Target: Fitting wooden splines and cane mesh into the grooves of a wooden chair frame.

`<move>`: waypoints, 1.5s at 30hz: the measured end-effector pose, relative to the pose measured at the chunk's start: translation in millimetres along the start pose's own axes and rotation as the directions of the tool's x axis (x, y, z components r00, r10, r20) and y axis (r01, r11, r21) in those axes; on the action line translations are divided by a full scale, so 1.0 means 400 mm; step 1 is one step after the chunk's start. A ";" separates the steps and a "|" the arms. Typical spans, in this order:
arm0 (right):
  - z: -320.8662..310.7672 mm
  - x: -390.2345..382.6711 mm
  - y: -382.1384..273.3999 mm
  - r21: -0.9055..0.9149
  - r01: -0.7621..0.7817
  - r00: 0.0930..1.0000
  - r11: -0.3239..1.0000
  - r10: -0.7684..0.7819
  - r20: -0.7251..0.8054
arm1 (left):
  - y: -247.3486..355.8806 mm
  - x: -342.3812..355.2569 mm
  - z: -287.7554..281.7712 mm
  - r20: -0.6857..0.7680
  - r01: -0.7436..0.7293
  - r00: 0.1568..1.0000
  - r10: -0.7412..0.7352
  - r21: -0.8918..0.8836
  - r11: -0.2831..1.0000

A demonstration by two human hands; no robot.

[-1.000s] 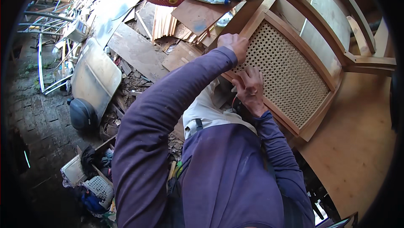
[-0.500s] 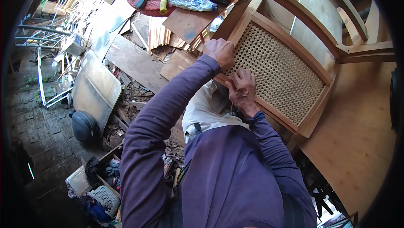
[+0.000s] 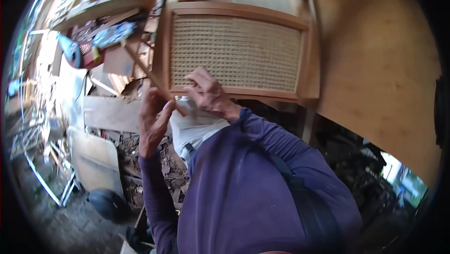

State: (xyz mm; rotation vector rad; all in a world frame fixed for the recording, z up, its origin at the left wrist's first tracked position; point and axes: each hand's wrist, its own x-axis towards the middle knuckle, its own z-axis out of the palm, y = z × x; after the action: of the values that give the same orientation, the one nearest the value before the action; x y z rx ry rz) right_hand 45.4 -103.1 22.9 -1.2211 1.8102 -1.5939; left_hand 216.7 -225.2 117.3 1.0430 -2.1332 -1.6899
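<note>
My left hand [image 3: 155, 120] holds a thin wooden strip [image 3: 143, 66] between its thumb and fingers, left of the chair. The strip slants from the upper left down to just past my thumb. My right hand [image 3: 212, 95] has its fingers curled at the lower rail of a wooden frame [image 3: 243, 91] on the chair; whatever they may hold is hidden and blurred. Woven cane webbing [image 3: 234, 50] fills that frame. Below both hands shows the white cloth [image 3: 192, 125] over my legs.
A large plywood sheet [image 3: 375, 80] lies to the right. On the far left are a red woven surface [image 3: 86, 55], a crumpled plastic bottle [image 3: 114, 34] and a blue handsaw [image 3: 69, 50]. Boards and wood scraps [image 3: 112, 113] cover the ground, with a black rounded object [image 3: 107, 202] lower down.
The view has turned, so the cane panel now sits level. My left hand has come off the panel's corner and turned, showing the strip along its length. My right hand stays near the lower rail.
</note>
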 end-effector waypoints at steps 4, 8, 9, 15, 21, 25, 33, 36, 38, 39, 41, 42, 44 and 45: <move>-0.013 -0.009 -0.057 0.543 -0.371 0.929 0.753 0.304 0.214 | -0.040 -0.084 0.072 0.206 0.091 0.976 -0.076 -0.068 0.994; -0.052 -0.034 -0.089 0.628 -0.449 0.893 0.635 0.339 0.296 | -0.083 -0.078 0.144 0.268 0.085 0.961 -0.070 -0.047 0.995; -0.060 -0.034 -0.099 0.637 -0.451 0.892 0.625 0.349 0.289 | -0.093 -0.065 0.152 0.285 0.050 0.958 -0.024 -0.085 0.995; -0.081 -0.038 -0.159 0.552 -0.321 0.942 0.769 0.317 0.107 | -0.032 -0.089 0.166 0.277 -0.159 0.955 0.102 0.194 0.968; -0.226 -0.037 -0.167 -0.395 0.053 0.998 0.917 -0.063 -0.013 | 0.067 -0.151 0.248 0.186 -0.504 0.862 0.472 0.422 0.754; -0.243 -0.071 -0.084 -0.459 0.266 0.950 0.847 -0.151 0.272 | 0.117 -0.118 0.277 0.165 -0.587 0.764 0.623 0.578 0.567; -0.196 -0.070 -0.112 -0.313 0.249 0.857 0.917 -0.058 0.512 | -0.025 -0.099 0.228 -0.037 -0.437 0.853 0.521 0.496 0.751; -0.171 -0.036 -0.149 -0.232 0.116 0.954 0.966 -0.043 0.297 | -0.035 -0.154 0.176 -0.303 -0.394 0.694 0.653 0.599 0.697; -0.162 -0.007 -0.165 -0.097 0.026 0.987 0.995 -0.010 0.161 | -0.041 -0.185 0.158 -0.377 -0.367 0.691 0.616 0.551 0.749; -0.171 0.017 -0.170 -0.035 -0.068 0.986 0.997 0.073 0.151 | -0.032 -0.196 0.160 -0.393 -0.347 0.711 0.583 0.526 0.777; -0.167 0.059 -0.177 0.211 -0.254 0.962 0.944 0.223 0.159 | -0.011 -0.180 0.164 -0.336 -0.360 0.787 0.518 0.432 0.827; -0.170 0.076 -0.168 0.326 -0.355 0.928 0.876 0.290 0.232 | -0.004 -0.160 0.177 -0.305 -0.363 0.823 0.480 0.369 0.856; -0.169 0.076 -0.127 0.510 -0.522 0.850 0.683 0.368 0.378 | 0.001 -0.145 0.186 -0.314 -0.348 0.830 0.460 0.353 0.868; -0.158 0.072 -0.118 0.531 -0.599 0.800 0.600 0.421 0.427 | -0.010 -0.136 0.191 -0.304 -0.321 0.852 0.427 0.341 0.884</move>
State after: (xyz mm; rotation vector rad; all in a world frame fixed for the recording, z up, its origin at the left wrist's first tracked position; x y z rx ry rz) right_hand -4.1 -89.2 89.4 -0.4697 1.1160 -1.4242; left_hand 213.4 -132.5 103.3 0.8463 -2.1713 -0.9443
